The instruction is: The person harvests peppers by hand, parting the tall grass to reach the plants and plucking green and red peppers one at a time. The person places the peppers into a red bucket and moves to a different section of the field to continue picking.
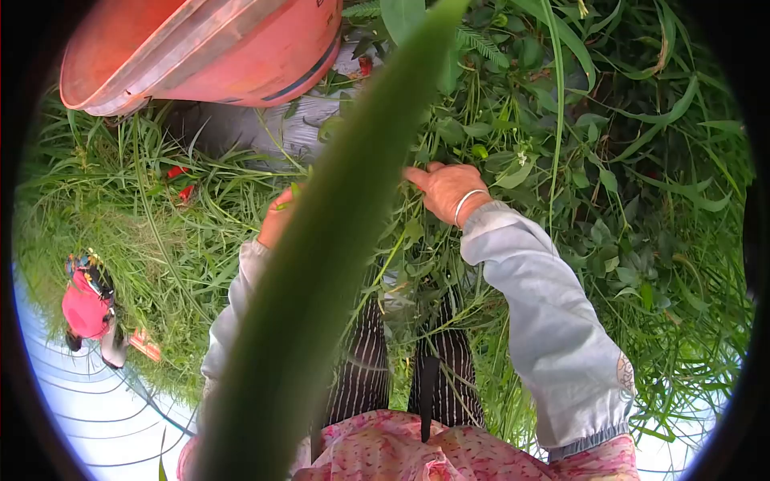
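Head view, looking down into tangled green leafy weed stems (413, 231) at the centre of the frame. The work in hand appears to be picking or pulling these stems, caught at the gripping step.

The right hand (447, 192), with a thin white bangle (464, 204) at the wrist, lies just right of centre. Its fingers (417, 174) are drawn narrow and close together, pointing left with the tips in among the leaves. Whether a stem is actually pinched cannot be told.

The left hand (275, 218), left of centre, is largely hidden behind a broad, blurred green leaf blade (337, 240) that crosses the frame diagonally, so its finger state cannot be told. The stems stand between the two hands, touching the right fingertips and spreading to the right and upward.

The next move probably calls for a firm hold low on one stem, with the left hand steadying the clump.

A round orange plastic bucket (200, 48) fills the upper left, and another person in a pink hat (87, 309) stands at the lower left.
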Demonstrator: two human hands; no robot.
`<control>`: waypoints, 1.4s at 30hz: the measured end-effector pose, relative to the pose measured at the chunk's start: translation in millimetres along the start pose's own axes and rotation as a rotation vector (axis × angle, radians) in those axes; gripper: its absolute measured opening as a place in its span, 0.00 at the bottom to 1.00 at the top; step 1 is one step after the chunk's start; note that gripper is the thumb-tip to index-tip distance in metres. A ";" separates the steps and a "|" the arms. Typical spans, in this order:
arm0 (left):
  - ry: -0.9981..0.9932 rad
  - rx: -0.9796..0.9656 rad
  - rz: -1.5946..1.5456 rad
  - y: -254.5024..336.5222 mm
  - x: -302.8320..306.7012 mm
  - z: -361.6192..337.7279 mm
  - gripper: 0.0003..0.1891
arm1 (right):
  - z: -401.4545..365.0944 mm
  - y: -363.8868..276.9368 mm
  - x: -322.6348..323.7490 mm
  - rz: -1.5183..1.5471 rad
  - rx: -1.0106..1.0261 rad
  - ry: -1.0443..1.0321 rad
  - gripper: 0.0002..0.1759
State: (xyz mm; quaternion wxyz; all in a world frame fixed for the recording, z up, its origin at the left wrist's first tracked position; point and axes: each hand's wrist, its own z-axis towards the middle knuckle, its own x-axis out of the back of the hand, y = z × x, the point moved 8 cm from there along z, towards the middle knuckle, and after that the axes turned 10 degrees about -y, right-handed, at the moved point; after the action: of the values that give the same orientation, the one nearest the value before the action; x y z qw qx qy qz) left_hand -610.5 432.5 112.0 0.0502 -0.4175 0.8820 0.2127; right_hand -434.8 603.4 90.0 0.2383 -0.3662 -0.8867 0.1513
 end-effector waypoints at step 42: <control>0.239 -1.112 1.158 248.8 -151.0 -157.1 0.09 | -65.3 -148.7 269.8 1.842 1.128 0.629 0.32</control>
State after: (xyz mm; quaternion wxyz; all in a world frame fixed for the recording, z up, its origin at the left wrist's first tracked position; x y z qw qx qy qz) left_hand -687.5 614.5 377.2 -0.3773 0.1213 0.7230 0.5659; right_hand -652.6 702.1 294.9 0.3804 -0.7434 0.0165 0.5499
